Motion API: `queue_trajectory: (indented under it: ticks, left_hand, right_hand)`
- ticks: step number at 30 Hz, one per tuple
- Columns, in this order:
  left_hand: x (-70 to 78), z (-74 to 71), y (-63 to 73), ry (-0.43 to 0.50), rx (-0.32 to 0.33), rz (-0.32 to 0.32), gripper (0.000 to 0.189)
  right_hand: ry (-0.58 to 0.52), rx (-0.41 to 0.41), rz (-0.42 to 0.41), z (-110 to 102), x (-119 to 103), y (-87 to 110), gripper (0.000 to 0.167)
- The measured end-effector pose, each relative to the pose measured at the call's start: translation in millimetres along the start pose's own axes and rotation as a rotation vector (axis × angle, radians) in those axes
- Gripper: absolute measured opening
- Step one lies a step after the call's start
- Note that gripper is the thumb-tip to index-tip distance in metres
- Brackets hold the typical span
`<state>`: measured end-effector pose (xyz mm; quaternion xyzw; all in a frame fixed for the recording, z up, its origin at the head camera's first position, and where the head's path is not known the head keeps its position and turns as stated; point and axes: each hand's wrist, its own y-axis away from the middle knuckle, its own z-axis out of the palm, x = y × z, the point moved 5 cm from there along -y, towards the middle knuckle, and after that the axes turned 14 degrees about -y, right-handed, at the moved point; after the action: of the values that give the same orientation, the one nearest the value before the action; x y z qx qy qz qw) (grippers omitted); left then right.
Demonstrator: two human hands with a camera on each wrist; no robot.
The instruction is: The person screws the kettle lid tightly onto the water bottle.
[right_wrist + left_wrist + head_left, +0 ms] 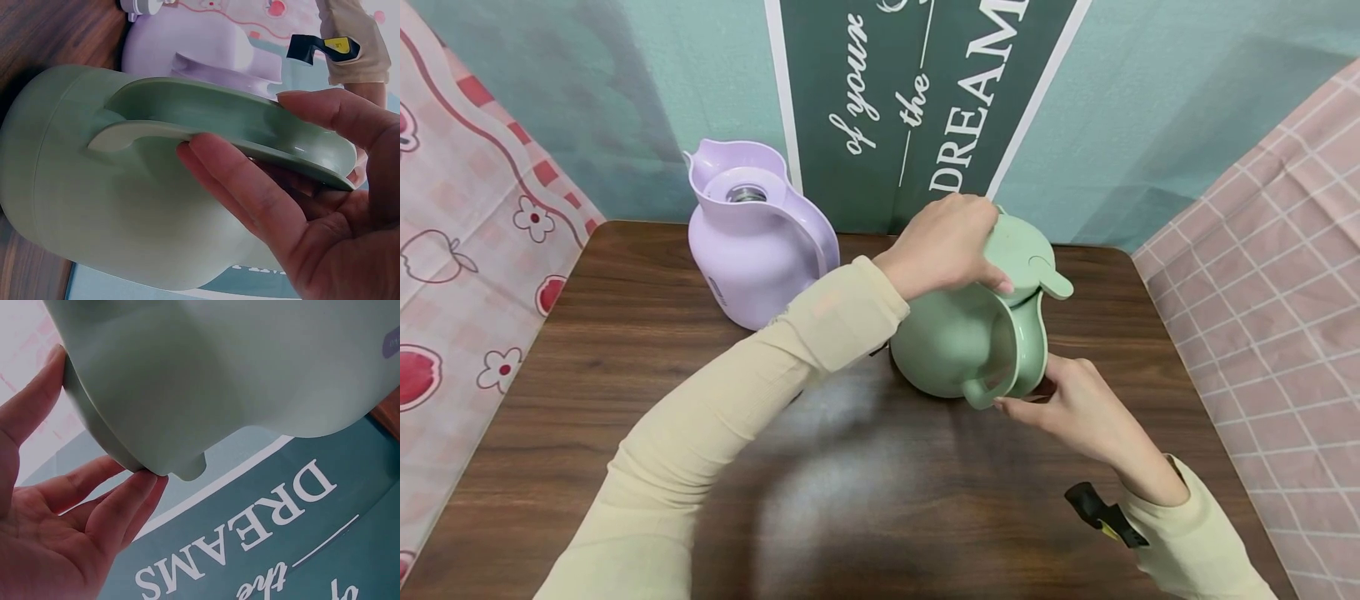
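A green thermos jug [951,342] stands on the table, its handle turned toward the front right. At the top of the jug my left hand [947,246] pinches the rim of the round green lid [1018,250], thumb on one side and fingertips on the other, as the left wrist view shows. The lid lies over the jug's mouth, its small tab above the handle. Around the green handle [231,119] my right hand [1078,408] has its thumb on one edge and its fingers on the other. Left of both hands stands a lilac thermos jug [760,242] with its mouth uncovered.
Both jugs stand toward the rear of the brown wooden table [880,500], before a teal cloth with a lettered dark green panel [887,108]. A small white part [142,6] lies beside the lilac jug in the right wrist view. Patterned pink cloths flank the table.
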<state>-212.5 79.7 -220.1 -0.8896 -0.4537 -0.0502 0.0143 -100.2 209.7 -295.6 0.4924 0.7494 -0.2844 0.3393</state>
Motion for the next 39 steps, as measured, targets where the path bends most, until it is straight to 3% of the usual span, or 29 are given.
queue_trajectory:
  ticks: [18,39]
  left_hand:
    - [-2.6,0.5,-2.6,0.029,-0.010,0.010,0.045]
    - [-4.8,-1.7,-6.6,-0.011,-0.017,0.028,0.049]
  right_hand:
    - [0.003,-0.001,0.011,0.2,0.9,0.0,0.019]
    - [0.014,0.000,0.006,0.4,0.3,0.0,0.018]
